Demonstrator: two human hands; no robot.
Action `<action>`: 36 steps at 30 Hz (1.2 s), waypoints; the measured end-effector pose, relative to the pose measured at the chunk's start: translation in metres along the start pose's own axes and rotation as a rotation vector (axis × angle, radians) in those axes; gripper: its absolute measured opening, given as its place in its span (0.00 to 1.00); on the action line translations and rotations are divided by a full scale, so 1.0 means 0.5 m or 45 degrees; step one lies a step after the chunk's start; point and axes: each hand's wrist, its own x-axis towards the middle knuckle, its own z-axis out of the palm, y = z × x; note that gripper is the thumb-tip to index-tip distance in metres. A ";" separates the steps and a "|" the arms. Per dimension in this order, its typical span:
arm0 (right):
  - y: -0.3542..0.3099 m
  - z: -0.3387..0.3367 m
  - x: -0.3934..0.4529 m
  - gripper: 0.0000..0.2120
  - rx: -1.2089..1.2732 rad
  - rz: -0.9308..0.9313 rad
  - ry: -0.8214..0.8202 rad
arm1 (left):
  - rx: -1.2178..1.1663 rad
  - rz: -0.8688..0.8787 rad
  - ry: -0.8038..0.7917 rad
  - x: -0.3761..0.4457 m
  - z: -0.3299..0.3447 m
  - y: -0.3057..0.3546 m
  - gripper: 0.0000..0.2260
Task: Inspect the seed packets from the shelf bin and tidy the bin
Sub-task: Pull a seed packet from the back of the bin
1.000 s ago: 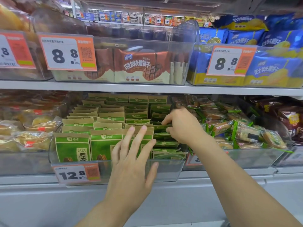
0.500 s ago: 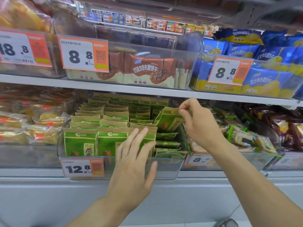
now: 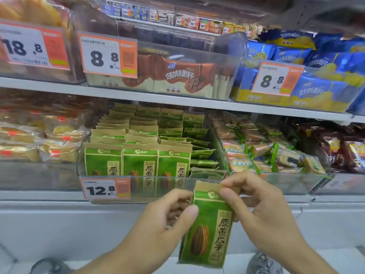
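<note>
Both hands pinch one green seed packet point(image 3: 207, 230): left hand point(image 3: 164, 220) at its edge, right hand point(image 3: 254, 206) at its top. Three packets front the clear bin point(image 3: 158, 186).

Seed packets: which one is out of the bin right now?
The seed packet held by the left hand and right hand below the clear bin; the others sit inside.

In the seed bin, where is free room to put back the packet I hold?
The clear bin is crowded on its left: three upright rows of green packets fill it. On the right side, packets lie flat and low, leaving open space above them beside the bin's right wall. Both hands hold the seed packet.
</note>
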 end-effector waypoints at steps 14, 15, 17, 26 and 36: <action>0.064 0.052 0.002 0.13 0.295 0.603 -0.416 | -0.038 -0.367 -0.179 -0.026 -0.035 -0.014 0.17; 0.064 0.053 0.000 0.14 0.319 0.622 -0.431 | -0.019 -0.356 -0.161 -0.026 -0.036 -0.015 0.17; 0.063 0.055 -0.007 0.16 0.354 0.661 -0.546 | -0.019 -0.327 -0.063 -0.025 -0.035 -0.019 0.13; 0.072 0.039 -0.021 0.43 0.286 0.566 -0.919 | -0.086 -0.292 0.176 -0.020 -0.031 -0.028 0.07; 0.058 0.031 -0.033 0.39 0.449 0.522 -0.878 | -0.166 -0.356 0.236 -0.016 -0.039 -0.026 0.07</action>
